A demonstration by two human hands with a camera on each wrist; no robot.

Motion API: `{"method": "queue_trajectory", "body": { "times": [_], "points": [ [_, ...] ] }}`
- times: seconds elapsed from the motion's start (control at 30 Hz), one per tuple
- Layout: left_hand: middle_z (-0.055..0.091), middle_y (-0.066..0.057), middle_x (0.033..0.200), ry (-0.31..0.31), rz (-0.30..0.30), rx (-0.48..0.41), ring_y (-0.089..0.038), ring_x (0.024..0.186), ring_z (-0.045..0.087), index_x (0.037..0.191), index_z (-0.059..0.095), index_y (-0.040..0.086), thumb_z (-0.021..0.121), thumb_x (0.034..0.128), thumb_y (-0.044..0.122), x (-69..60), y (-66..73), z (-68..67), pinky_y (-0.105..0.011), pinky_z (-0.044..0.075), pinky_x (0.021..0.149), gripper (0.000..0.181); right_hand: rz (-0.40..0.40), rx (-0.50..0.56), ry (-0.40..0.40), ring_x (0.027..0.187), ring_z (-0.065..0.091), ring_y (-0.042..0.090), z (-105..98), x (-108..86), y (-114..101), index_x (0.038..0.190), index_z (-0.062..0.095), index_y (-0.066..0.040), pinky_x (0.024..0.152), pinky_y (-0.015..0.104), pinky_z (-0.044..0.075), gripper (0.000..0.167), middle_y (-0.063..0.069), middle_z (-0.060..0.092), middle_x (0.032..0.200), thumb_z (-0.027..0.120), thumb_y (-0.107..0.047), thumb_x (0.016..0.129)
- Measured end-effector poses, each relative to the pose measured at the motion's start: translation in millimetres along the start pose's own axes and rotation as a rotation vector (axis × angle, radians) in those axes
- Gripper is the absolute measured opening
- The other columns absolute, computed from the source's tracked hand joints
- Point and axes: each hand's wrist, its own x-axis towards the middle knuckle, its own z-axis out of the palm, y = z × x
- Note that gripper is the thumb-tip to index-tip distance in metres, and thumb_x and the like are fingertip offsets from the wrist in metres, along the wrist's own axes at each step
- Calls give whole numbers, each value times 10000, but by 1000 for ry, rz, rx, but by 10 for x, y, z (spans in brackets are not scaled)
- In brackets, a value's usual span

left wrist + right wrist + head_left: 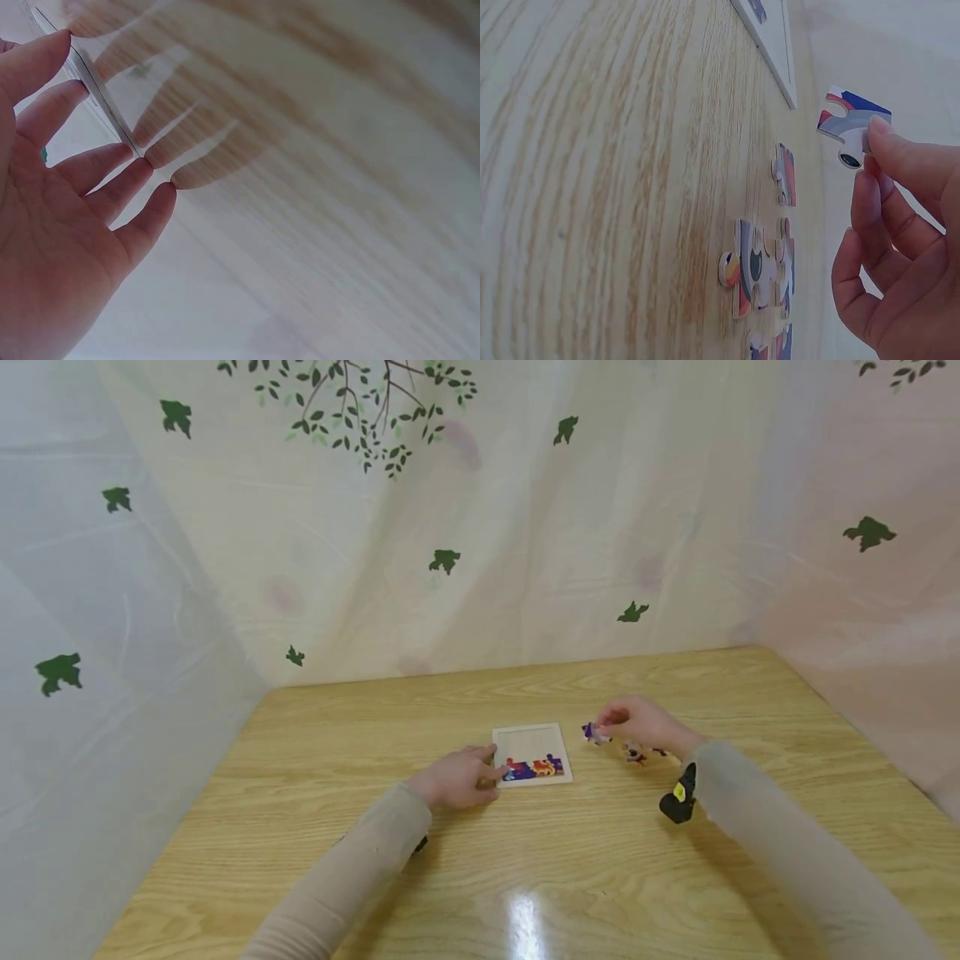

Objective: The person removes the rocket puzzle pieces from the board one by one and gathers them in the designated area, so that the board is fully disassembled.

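A white-framed puzzle tray (534,781) lies on the table, with joined colourful pieces (534,768) along its near edge. The left hand (459,778) rests at the tray's left side, fingers spread and touching the frame; in the left wrist view the fingertips of that hand (82,180) meet the frame edge and table. Thumb and fingers of the right hand (647,723) pinch one puzzle piece (596,733) to the right of the tray. In the right wrist view the right hand (907,225) holds this grey, blue and red piece (855,118) above the table.
Loose puzzle pieces (635,752) lie under and beside the right hand; the right wrist view shows several of them (751,266) near one another. A black device with a yellow mark (678,797) is at the right wrist. A patterned curtain (495,527) stands behind the wooden table (337,718).
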Motion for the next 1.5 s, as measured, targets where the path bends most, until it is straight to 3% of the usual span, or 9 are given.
{"method": "queue_trajectory", "body": {
  "times": [0.47, 0.7, 1.23, 1.5],
  "points": [
    [275, -170, 1533, -10, -32, -9, -335, 1395, 311, 1386, 488, 197, 551, 958, 314, 103, -2, -35, -429, 276, 1138, 448, -41, -45, -97, 746, 529, 162, -148, 118, 159, 870, 698, -65, 652, 284, 457, 51, 32, 658, 845, 648, -74, 879],
    [272, -170, 1534, -13, -31, 1, -331, 1395, 312, 1391, 484, 201, 542, 963, 321, 87, 12, -10, -425, 280, 1137, 449, -40, -60, -144, 777, 572, 130, -104, 90, 161, 874, 717, -66, 702, 271, 494, 53, 27, 689, 884, 665, -74, 868],
    [275, -171, 1534, -18, -41, -23, -320, 1400, 308, 1391, 488, 197, 549, 959, 307, 21, 93, -10, -420, 280, 1137, 450, -26, -77, -160, 712, 493, 145, 2, 39, 120, 889, 662, -40, 624, 253, 437, 29, 25, 596, 796, 658, -28, 863],
    [276, -168, 1534, -17, -48, -18, -323, 1402, 302, 1387, 493, 197, 552, 956, 312, -9, 137, -13, -432, 271, 1140, 450, -62, -89, -145, 713, 490, 138, 3, 5, 121, 880, 657, -20, 625, 246, 434, 34, 30, 595, 783, 664, -7, 849]
  ]
}}
